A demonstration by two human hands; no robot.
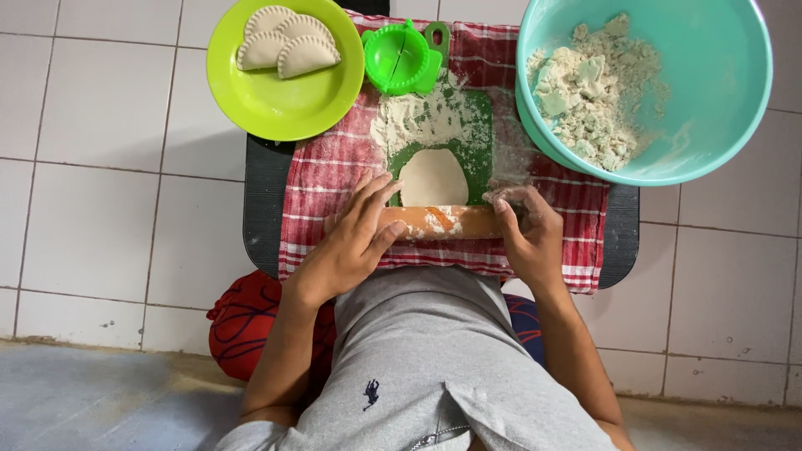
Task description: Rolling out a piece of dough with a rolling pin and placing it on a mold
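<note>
Rolling is in hand — the left hand [355, 230] and right hand [525, 230] press flat, fingers unclenched, on the wooden rolling pin [440, 222] at the near edge of the dough round [433, 177] on the floured green board [476, 134] — even forward pressure seems called for.

a white tiled floor [100, 192] carries a dark tray [266, 209], with a red checked cloth [334, 167] spread on it; a lime green plate [284, 100] and a teal bowl [710, 125] rest partly over the cloth's corners.
</note>
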